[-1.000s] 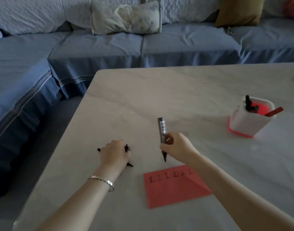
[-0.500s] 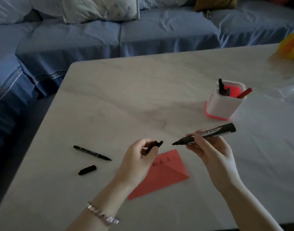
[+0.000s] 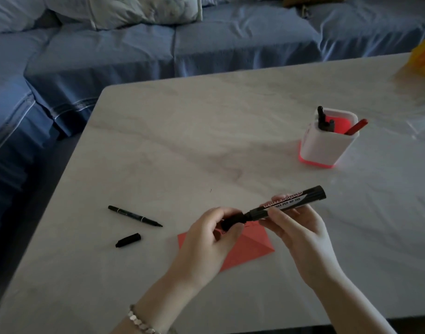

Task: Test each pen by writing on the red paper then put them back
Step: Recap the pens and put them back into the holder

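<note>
- The right hand (image 3: 300, 232) grips the whiteboard marker (image 3: 288, 203), fingers curled round its barrel; the marker is held above the surface, butt end angled up to the right.
- The left hand (image 3: 206, 239) pinches the marker cap (image 3: 232, 221) and has it right at the marker's writing end. The two touch, but whether the cap is fully seated cannot be told.
- A bracelet (image 3: 141, 321) shows on the left wrist.
- Directly below both hands the red paper (image 3: 250, 249) lies flat on the surface (image 3: 206, 141), partly hidden by them.
- Out to the left a thin black pen (image 3: 134, 216) lies uncapped, with its loose cap (image 3: 128, 240) just beside it on the near side.
- Well off to the right stands the white pen holder (image 3: 327, 148), with black pens and a red one poking out.
- Beyond the surface runs a blue sofa (image 3: 230, 39); a yellow object (image 3: 423, 56) sits at the far right edge.
</note>
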`<control>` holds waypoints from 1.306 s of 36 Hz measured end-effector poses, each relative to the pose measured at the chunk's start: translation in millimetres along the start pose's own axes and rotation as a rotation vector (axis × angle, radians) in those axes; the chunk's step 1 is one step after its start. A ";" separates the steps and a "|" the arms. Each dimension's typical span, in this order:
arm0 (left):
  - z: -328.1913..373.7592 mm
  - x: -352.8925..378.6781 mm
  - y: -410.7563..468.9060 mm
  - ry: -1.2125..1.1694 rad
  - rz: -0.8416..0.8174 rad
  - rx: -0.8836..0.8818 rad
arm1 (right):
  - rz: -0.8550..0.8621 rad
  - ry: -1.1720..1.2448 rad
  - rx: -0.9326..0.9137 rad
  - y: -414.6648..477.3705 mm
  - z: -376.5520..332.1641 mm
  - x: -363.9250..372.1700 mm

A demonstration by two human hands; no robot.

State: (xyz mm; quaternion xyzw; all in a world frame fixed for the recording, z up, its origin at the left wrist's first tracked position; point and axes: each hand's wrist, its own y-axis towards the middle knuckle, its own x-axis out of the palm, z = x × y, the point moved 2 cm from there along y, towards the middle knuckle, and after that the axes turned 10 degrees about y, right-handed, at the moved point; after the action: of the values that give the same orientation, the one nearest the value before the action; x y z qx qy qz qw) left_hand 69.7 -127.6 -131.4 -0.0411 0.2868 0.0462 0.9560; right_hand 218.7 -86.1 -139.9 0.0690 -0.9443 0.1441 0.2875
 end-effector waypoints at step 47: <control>6.9 29.3 12.7 0.476 0.052 0.323 | 0.292 0.114 0.162 6.0 12.9 -7.3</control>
State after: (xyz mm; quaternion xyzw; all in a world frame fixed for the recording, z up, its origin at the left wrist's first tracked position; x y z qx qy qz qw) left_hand 96.4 -112.4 -142.6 0.1095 0.5075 0.0137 0.8545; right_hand 216.7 -84.0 -155.6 -0.0541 -0.9118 0.2636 0.3102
